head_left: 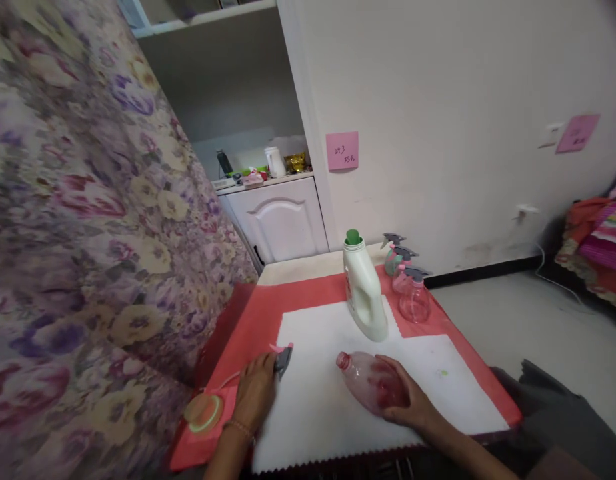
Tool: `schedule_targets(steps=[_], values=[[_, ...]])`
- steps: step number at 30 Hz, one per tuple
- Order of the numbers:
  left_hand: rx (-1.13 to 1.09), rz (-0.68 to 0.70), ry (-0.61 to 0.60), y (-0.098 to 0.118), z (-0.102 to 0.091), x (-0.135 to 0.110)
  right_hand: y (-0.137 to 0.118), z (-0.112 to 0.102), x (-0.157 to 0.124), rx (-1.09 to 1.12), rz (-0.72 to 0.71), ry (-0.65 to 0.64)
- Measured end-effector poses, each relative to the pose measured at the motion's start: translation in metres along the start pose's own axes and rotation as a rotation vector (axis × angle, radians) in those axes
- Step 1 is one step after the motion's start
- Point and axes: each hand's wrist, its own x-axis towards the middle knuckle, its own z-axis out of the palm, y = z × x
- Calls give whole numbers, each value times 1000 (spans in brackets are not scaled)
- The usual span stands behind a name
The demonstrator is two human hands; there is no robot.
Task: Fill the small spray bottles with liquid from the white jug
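My right hand (405, 403) is wrapped round a clear pink spray bottle body (368, 383) that lies tilted on the white cloth (318, 407), its open neck pointing to the upper left. Over at the cloth's left edge, my left hand (255, 395) is closed on a grey and pink spray trigger head (283, 357), whose thin tube trails toward a round green and pink lid (204, 413). A white detergent bottle with a green cap (364, 287) stands upright behind the pink bottle.
Three small spray bottles (408, 280) stand at the back right of the red table cover (258, 313). A floral curtain (78, 233) hangs close on the left. A white cupboard (278, 217) and a wall with pink notes (342, 151) are behind.
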Motion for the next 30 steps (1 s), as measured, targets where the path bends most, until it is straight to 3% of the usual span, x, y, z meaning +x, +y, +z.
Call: schedule_targets(steps=[4, 6, 11, 14, 19, 24, 30], values=[[-125, 75, 81, 20, 6, -6, -3, -2, 0, -53, -13, -12], [-366, 103, 101, 40, 14, -11, -1, -2, 1, -59, -31, 0], [-1026, 101, -206, 99, 42, -26, 7, -2, 2, -79, -70, -4], [-1274, 80, -272, 119, 58, -31, 5, -2, 1, -155, -83, -27], [-1320, 114, -397, 122, 69, -31, -2, 3, -2, -294, -56, -17], [-1304, 152, -271, 115, 72, -31, -2, 12, -3, -224, -3, 21], [-1345, 148, -267, 120, 65, -36, -7, 16, -3, -300, 13, -29]])
